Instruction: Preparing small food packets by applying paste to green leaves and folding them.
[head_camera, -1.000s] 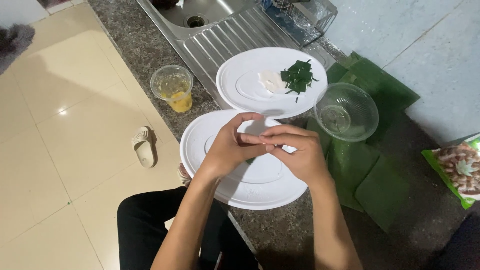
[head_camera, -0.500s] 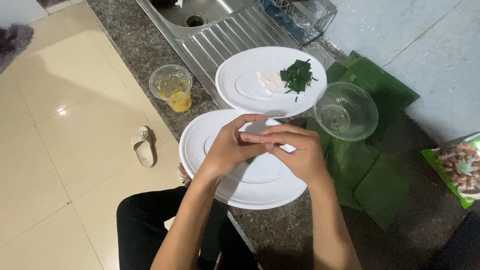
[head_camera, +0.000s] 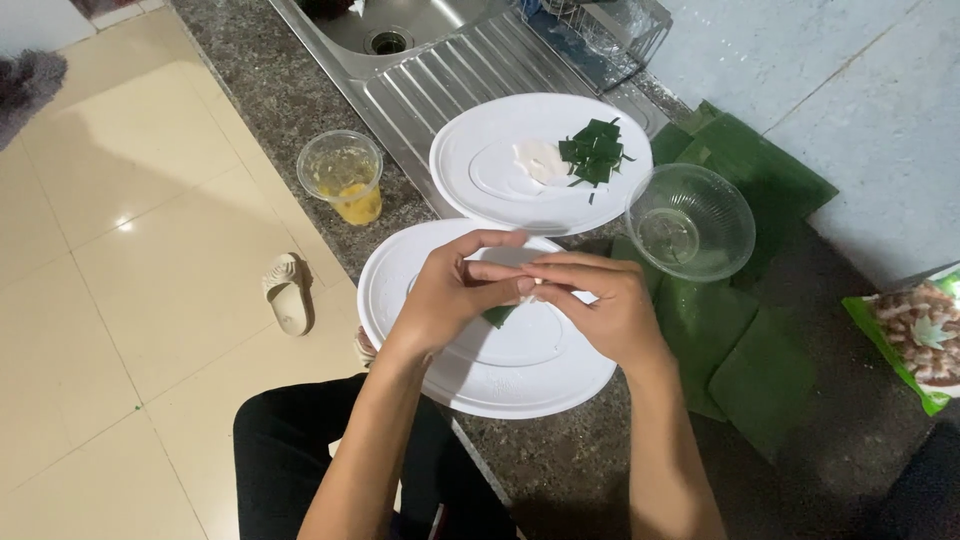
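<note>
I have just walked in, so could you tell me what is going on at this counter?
A person's left hand and right hand meet over a white plate, pinching a small white piece with a green leaf bit beneath. Behind it, another plate holds cut leaves. A clear bowl and banana leaves lie on the right side.

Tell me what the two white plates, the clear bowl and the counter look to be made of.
Near plate and far plate: probably white plastic or melamine, smooth with a soft sheen; ceramic is possible.
Clear bowl: transparent, faintly ribbed, likely thin plastic, possibly glass.
Counter: dark speckled stone, granite-like, polished.
</note>
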